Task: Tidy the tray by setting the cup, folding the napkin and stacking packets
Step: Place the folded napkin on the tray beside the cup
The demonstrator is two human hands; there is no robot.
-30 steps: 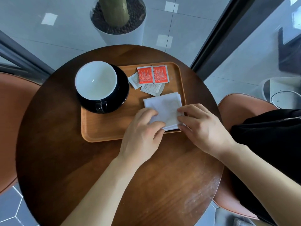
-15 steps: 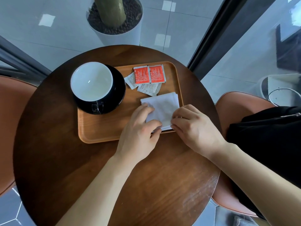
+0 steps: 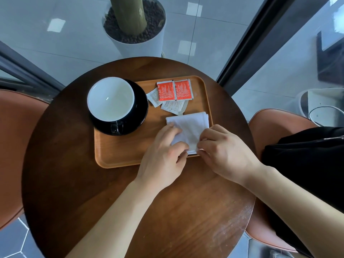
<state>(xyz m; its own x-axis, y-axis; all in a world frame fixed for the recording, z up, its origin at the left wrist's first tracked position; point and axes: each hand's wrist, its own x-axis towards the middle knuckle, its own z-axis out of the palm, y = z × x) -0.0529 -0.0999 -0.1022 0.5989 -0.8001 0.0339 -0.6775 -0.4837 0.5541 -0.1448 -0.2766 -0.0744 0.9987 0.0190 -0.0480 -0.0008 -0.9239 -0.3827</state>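
Round tabletop (image 3: 167, 211) w/ wooden tray (image 3: 126, 155). Cup (image 3: 111, 99) on black saucer (image 3: 141, 112), tray's left. Both hands on white napkin (image 3: 189, 125), tray's near-right corner: left hand (image 3: 163, 161) fingers pressing flat, right hand (image 3: 223, 151) fingers pinching near edge. Packets (image 3: 174, 91) unstacked at tray's far side.

The near-left stretch of the wooden tray (image 3: 119, 155) lies bare, open to a reach from the table's (image 3: 167, 216) bare front. The cup (image 3: 111, 99) on its black saucer (image 3: 138, 110) blocks the far left; sugar packets (image 3: 174, 90) crowd the far middle, the napkin (image 3: 191, 125) the right side.
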